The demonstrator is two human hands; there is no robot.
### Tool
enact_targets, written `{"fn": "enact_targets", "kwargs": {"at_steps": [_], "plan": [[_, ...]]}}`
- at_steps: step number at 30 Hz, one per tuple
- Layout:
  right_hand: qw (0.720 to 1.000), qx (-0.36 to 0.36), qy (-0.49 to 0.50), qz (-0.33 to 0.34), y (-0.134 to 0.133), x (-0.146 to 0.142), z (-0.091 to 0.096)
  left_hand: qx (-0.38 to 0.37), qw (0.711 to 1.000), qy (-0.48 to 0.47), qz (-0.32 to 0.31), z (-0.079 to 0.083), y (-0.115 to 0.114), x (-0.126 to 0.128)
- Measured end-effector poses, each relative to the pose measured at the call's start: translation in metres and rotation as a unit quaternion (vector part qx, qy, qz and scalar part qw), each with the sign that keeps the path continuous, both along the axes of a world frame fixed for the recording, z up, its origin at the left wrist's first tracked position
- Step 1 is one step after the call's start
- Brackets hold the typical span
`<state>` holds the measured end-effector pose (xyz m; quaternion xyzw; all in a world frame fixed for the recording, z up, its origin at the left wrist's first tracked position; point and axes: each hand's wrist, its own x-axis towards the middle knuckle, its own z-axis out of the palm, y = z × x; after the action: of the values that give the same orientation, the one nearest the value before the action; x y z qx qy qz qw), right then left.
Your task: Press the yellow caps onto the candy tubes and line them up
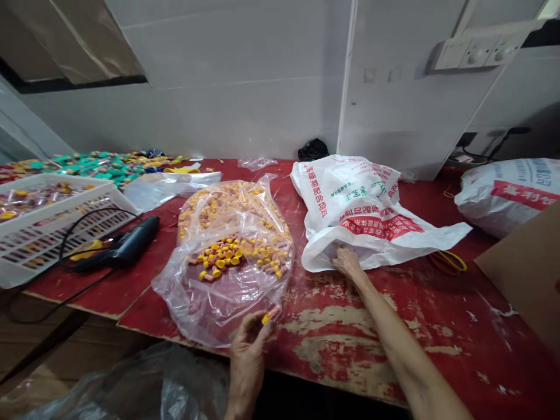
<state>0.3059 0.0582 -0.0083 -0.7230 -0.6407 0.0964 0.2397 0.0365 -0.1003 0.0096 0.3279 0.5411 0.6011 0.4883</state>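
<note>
My left hand [249, 350] is closed at the table's front edge, pinching a small pink piece with a yellow cap [271, 314] between thumb and fingers. Just beyond it lies a clear plastic bag [188, 315], its mouth towards me. Many similar yellow-capped pieces [221, 256] fill the bag's back part, and some lie loose near its mouth. To the right, my right hand [345, 259] reaches into the mouth of a white sack [341, 198] with red and green print. The sack's shadowed opening partly hides the fingers, so their grip cannot be made out.
A white plastic basket [65, 219] of wrapped pieces stands left, with a black corded tool [131, 242] beside it. Green and yellow pieces [100, 166] are heaped behind. At right are another printed sack [511, 192] and a cardboard box [520, 268]. The red tabletop [420, 303] is worn.
</note>
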Motion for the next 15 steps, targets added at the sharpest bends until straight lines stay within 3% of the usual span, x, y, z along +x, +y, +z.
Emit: {"fn": "enact_targets", "kwargs": {"at_steps": [4, 8, 10, 13, 15], "plan": [[0.991, 0.06, 0.116, 0.001, -0.035, 0.012, 0.004, -0.031, 0.991, -0.1, -0.078, -0.008, -0.008, 0.036], [0.959, 0.085, 0.271, 0.014, -0.099, 0.009, 0.003, -0.044, 0.981, -0.129, -0.138, -0.011, -0.01, 0.056], [0.904, 0.075, 0.419, 0.042, -0.134, 0.001, 0.0, -0.039, 0.98, -0.119, -0.157, -0.012, -0.011, 0.062], [0.798, 0.036, 0.599, 0.053, -0.176, -0.012, -0.008, -0.037, 0.976, -0.116, -0.18, -0.016, -0.014, 0.07], [0.78, 0.02, 0.623, 0.042, -0.192, -0.018, -0.013, -0.043, 0.974, -0.122, -0.187, -0.019, -0.017, 0.073]]}}
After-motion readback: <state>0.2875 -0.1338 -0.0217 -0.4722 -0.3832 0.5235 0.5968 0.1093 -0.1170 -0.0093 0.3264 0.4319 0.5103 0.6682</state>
